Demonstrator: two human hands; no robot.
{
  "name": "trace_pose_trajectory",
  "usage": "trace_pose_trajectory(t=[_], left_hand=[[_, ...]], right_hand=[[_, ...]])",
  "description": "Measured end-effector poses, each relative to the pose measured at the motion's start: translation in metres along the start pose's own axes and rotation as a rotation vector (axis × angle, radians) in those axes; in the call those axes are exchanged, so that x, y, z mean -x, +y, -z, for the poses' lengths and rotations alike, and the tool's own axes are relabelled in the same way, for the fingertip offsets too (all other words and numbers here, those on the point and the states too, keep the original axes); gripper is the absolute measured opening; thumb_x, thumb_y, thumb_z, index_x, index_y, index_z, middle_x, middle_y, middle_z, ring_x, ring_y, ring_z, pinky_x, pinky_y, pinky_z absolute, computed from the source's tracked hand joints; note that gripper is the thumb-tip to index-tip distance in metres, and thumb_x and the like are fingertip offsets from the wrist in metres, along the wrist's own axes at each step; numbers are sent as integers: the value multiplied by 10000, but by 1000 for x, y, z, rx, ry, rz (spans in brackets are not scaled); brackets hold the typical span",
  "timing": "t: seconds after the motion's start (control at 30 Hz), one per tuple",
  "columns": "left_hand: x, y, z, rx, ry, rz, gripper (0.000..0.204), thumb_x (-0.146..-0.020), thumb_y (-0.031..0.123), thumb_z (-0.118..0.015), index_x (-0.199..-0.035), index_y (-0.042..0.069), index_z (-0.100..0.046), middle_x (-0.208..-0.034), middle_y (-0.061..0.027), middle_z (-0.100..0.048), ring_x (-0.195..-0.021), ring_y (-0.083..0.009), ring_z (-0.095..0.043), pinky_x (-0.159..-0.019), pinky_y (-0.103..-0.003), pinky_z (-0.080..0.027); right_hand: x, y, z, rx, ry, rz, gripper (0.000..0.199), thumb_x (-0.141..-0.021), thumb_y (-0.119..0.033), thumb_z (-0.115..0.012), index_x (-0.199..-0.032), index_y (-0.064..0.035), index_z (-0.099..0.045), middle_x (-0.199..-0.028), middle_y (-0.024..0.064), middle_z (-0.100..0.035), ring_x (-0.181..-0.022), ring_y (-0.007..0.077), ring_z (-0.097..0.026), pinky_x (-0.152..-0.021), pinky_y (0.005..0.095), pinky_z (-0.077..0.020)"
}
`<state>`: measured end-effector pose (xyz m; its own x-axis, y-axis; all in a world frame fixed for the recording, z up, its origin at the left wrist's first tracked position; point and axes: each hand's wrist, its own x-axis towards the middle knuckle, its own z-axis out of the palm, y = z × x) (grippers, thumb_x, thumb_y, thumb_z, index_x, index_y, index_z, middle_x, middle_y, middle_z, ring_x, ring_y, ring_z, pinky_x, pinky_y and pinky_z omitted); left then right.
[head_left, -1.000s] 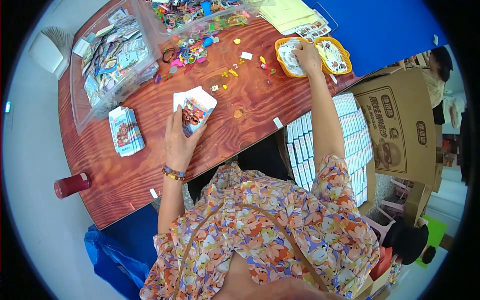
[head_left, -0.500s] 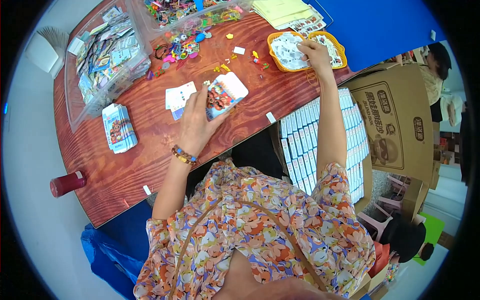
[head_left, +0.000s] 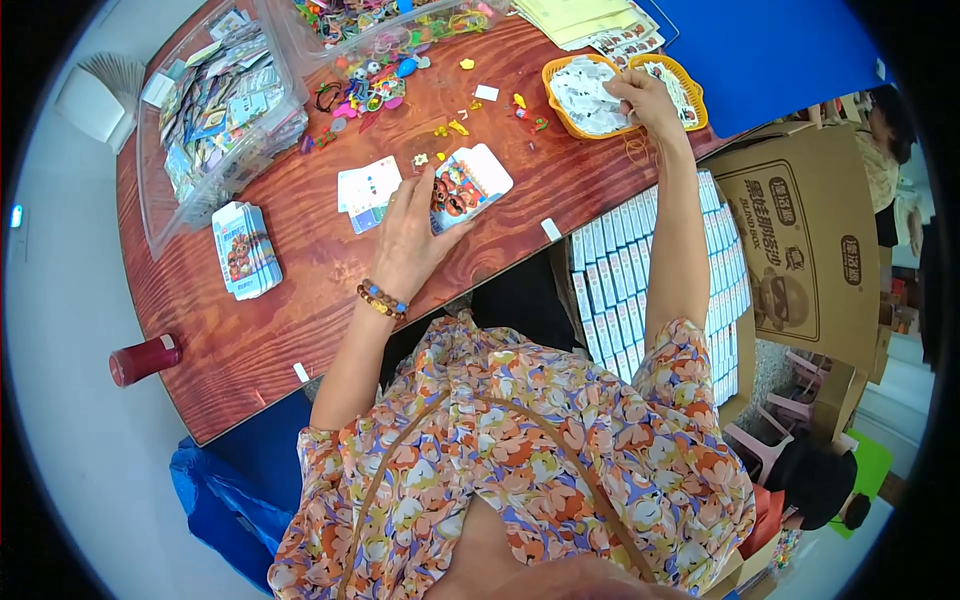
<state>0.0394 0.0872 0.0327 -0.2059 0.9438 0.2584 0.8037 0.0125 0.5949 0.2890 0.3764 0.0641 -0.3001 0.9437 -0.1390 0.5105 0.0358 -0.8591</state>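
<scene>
My left hand (head_left: 410, 230) is closed around a small printed carton (head_left: 468, 190), light blue and white with cartoon figures and a white flap at its far end. It rests low over the table. To the right, my right hand (head_left: 652, 105) reaches into the left of two yellow baskets (head_left: 573, 127). Its fingers pinch at the white printed slips (head_left: 588, 98) heaped there. Several white and blue cards (head_left: 370, 188) lie just left of my left hand. Farther left is a stack of similar flat cartons (head_left: 246, 252).
Small trinkets (head_left: 375, 95) lie loose beyond my left hand. A clear bin of packets (head_left: 225, 110) stands far left, another bin of trinkets (head_left: 410, 40) at the back. A red cylinder (head_left: 146, 360) is near the left edge. Packed small boxes (head_left: 615, 275) sit below the table's right edge.
The view has shifted a little, moving the scene slightly right. My right hand stays at the basket, its fingers now pinching at the slips. My left hand still holds the carton.
</scene>
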Motion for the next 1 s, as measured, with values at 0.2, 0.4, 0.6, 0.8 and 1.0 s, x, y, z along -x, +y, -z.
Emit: trace_pose_trajectory(t=[0.2,0.4,0.6,0.8,1.0], left_hand=[[-18,15,-14,-34,51,-76,817,-699,228,-847,-1361,-33,-447,-1198,-219,-543,-1097,-386,-557,-925,-446,-487],[-23,25,-18,-20,102,-113,829,-696,227,-852,-1366,-42,-445,-1199,-237,-549,-1096,-389,-562,-915,-445,-493],[-13,11,-14,65,69,-6,799,-718,246,-847,-1347,-65,-464,-1196,-236,-554,-1076,-393,-577,-900,-437,-504],[-10,10,-15,70,70,-29,807,-735,232,-837,-1377,-54,-440,-1173,-220,-554,-1061,-372,-584,-889,-423,-505],[-3,9,-8,100,49,33,823,-737,234,-838,-1398,-36,-430,-1150,-200,-554,-1027,-359,-592,-863,-418,-509]], right_hand=[[71,-48,-44,-165,-209,238,126,-850,-191,-723,-842,-67,-702,-786,-11,-637,-746,74,-565,-677,238,-428],[101,-45,-111,243,-22,707,79,-766,-84,-720,-823,-31,-731,-986,110,-692,-897,258,-660,-833,340,-504],[74,-47,-73,-275,-597,383,258,-904,-167,-673,-1136,-64,-723,-1190,63,-684,-1106,139,-619,-960,307,-469],[-26,37,59,514,543,40,356,-824,-307,-733,-1069,-50,-720,-1034,137,-719,-926,271,-681,-802,369,-517],[-49,49,77,612,261,-247,396,-760,-369,-774,-1032,-89,-709,-985,91,-733,-915,230,-697,-791,373,-520]])
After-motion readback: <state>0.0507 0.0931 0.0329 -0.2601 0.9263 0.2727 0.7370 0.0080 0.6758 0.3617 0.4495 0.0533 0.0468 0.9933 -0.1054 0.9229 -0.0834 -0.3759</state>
